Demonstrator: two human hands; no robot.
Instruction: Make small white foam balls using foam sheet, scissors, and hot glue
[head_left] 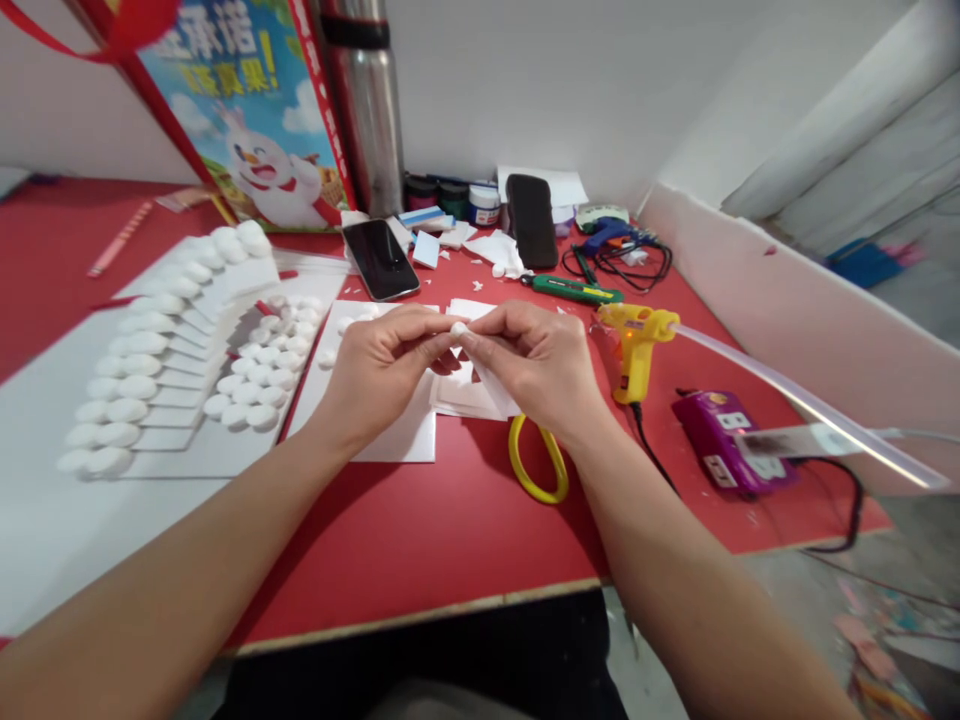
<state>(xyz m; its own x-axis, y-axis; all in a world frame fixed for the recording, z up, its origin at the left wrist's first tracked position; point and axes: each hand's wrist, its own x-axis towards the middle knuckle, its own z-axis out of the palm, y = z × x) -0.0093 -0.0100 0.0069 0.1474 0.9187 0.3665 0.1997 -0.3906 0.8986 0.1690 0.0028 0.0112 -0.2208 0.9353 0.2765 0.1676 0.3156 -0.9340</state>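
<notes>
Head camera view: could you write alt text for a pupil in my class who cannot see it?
A person's left hand and right hand pinch a small white piece together above a red table. Rows of rounded white pieces lie to the left; a yellow glue gun and a purple box sit to the right.

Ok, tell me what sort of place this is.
Probably a craft worktable: a yellow glue gun with a long glue stick in it, small jars by the wall, and rows of white rounded pieces on the left.
</notes>
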